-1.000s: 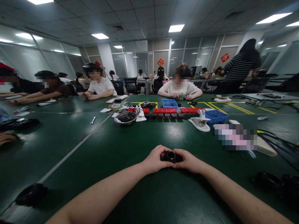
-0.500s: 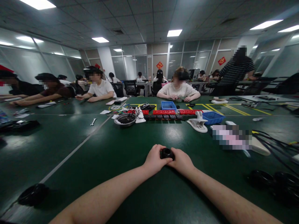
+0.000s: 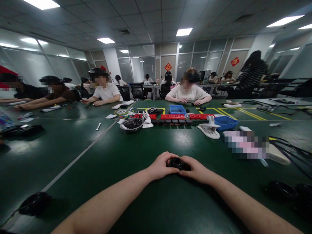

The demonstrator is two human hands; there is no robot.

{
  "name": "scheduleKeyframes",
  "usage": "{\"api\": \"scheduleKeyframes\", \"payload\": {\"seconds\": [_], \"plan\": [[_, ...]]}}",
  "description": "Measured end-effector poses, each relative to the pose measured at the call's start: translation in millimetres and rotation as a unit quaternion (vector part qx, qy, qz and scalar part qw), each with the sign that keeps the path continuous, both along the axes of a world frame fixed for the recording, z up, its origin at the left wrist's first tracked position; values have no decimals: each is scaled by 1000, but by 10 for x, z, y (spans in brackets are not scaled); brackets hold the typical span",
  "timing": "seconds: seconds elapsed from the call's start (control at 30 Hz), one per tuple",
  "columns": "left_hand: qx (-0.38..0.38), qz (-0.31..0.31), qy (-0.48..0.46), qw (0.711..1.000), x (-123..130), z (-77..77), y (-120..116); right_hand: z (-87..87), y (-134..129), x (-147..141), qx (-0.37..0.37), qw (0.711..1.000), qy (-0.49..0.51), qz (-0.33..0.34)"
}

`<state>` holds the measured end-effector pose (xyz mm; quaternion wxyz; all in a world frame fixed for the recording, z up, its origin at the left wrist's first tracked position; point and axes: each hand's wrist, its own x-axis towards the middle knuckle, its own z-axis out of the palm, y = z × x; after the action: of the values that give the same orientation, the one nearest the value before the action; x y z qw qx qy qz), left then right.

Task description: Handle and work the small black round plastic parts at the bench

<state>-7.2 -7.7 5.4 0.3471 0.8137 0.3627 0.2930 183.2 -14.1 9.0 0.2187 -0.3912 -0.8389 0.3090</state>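
A small black ring-shaped part (image 3: 178, 163) with a round hole in its top stands on the green table in front of me. My left hand (image 3: 162, 166) is wrapped round its left side, thumb in front and fingers behind. From the right, my right hand (image 3: 196, 169) curves about the same part, its fingertips and thumb at the near and far edges. A dark gap lies between the part and my right palm; what is in it I cannot make out. Another black ring-shaped piece (image 3: 35, 203) lies far left, and more black rings (image 3: 281, 191) lie at the right.
Farther back are red power strips (image 3: 173, 116), a steel bowl (image 3: 132, 125) with cables, a white clamp stand (image 3: 210, 127) and blue bins (image 3: 226, 123). A wrench (image 3: 98, 126) lies to the left. Cables (image 3: 290, 148) run along the right. Co-workers sit across the table.
My right hand has opened slightly and shifted right, its palm farther from the ring. My left hand keeps hold. The view has turned a little left.
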Motion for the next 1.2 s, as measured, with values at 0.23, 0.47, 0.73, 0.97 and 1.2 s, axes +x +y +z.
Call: {"api": "scheduleKeyframes", "payload": {"seconds": [0.23,0.47,0.73,0.97,1.2], "plan": [[-5,-10,6,1000,-14,10,4,50,2,-3,-54,997,39,33],[3,-4,6,1000,-11,4,-6,21,2,-15,-86,994,60,14],[12,0,11,1000,-3,25,-17,5,7,-20,-95,994,54,0],[-16,53,6,998,73,8,-64,-44,12,-22,-80,995,22,-54],[-16,119,-27,992,138,-37,-97,-117,-46,-197,28,977,-101,-188]]}}
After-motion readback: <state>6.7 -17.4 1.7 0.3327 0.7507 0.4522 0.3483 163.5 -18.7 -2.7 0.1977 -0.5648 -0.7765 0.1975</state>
